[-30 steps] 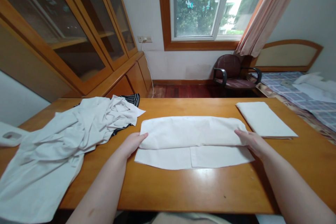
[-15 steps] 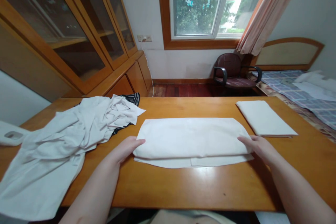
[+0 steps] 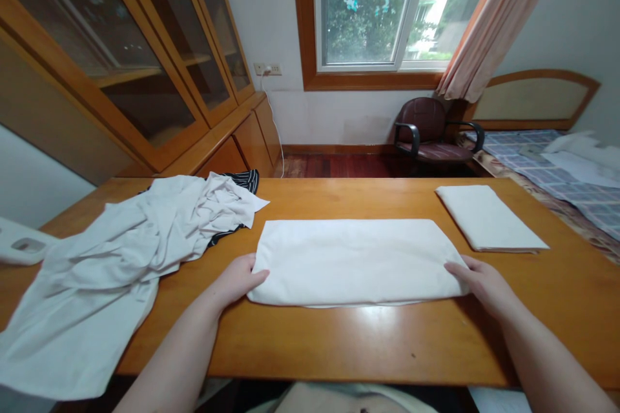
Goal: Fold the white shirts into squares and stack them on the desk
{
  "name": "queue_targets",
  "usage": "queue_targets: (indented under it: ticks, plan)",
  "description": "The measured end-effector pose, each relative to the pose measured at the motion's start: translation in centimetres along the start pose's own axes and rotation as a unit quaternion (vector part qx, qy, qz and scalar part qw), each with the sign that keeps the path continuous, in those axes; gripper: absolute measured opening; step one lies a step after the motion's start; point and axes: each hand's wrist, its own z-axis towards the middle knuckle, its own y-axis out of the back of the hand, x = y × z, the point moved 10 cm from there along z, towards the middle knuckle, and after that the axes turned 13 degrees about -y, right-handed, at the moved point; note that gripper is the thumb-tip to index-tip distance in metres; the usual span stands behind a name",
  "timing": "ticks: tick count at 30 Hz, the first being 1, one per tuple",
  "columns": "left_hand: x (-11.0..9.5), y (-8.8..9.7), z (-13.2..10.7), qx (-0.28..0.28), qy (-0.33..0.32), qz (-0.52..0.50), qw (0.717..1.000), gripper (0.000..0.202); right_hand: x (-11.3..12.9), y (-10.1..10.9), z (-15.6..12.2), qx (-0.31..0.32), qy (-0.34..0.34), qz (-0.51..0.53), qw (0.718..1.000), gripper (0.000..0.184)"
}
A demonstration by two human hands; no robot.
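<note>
A folded white garment (image 3: pixel 358 261), its exact kind not clear, lies as a wide flat strip on the wooden table (image 3: pixel 339 342). My left hand (image 3: pixel 245 279) grips its left end, thumb on top and fingers tucked beneath. At the right end my right hand (image 3: pixel 477 281) holds it the same way. The upper layer nearly covers the lower one, of which a thin edge shows at the front. Off to the right rests a neatly folded white cloth (image 3: pixel 491 216).
Crumpled white clothes (image 3: pixel 130 251) with a black striped piece (image 3: pixel 246 181) spread over the table's left side, beside a white plastic object (image 3: pixel 22 242). Beyond the table stand a glass-door cabinet (image 3: pixel 159 64), a dark red armchair (image 3: pixel 423 129) and a bed (image 3: pixel 562 155).
Both hands have drawn the garment's upper layer toward me, so it covers most of the lower flap that showed in front. The other clothes have stayed put.
</note>
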Motion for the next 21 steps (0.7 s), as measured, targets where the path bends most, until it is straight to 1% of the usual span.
queue_targets:
  ticks: [3, 6, 9, 12, 14, 16, 19, 21]
  plan:
    - [-0.5, 0.1, 0.1, 0.008, -0.015, 0.076, 0.997, 0.023, 0.3, 0.4, -0.2, -0.039, 0.005, -0.053, 0.998, 0.037]
    - [-1.0, 0.1, -0.1, 0.012, -0.022, 0.173, 0.985, 0.024, 0.7, 0.7, -0.2, -0.086, 0.019, -0.12, 0.989, 0.037]
    - [-1.5, -0.1, -0.4, -0.011, -0.031, 0.232, 0.972, 0.021, 1.5, 0.3, -0.1, -0.107, 0.053, -0.18, 0.976, 0.034]
    - [-1.2, -0.4, 0.0, -0.037, -0.022, 0.255, 0.966, 0.022, 2.4, -0.5, 0.5, -0.116, 0.077, -0.235, 0.962, 0.028]
    - [-0.7, -0.2, 1.0, -0.051, -0.012, 0.268, 0.962, 0.023, 3.3, -0.9, 1.4, -0.121, 0.089, -0.262, 0.953, 0.027]
    - [-0.4, 0.3, 2.8, -0.062, -0.017, 0.274, 0.959, 0.025, 4.4, -1.1, 2.8, -0.128, 0.092, -0.277, 0.948, 0.026]
    - [-0.5, 1.3, 6.4, -0.067, -0.029, 0.283, 0.956, 0.025, 5.7, -1.4, 5.3, -0.126, 0.063, -0.265, 0.954, 0.025]
    - [-0.5, 1.7, 8.6, -0.065, -0.022, 0.293, 0.954, 0.025, 6.3, -1.5, 6.7, -0.125, 0.043, -0.245, 0.961, 0.025]
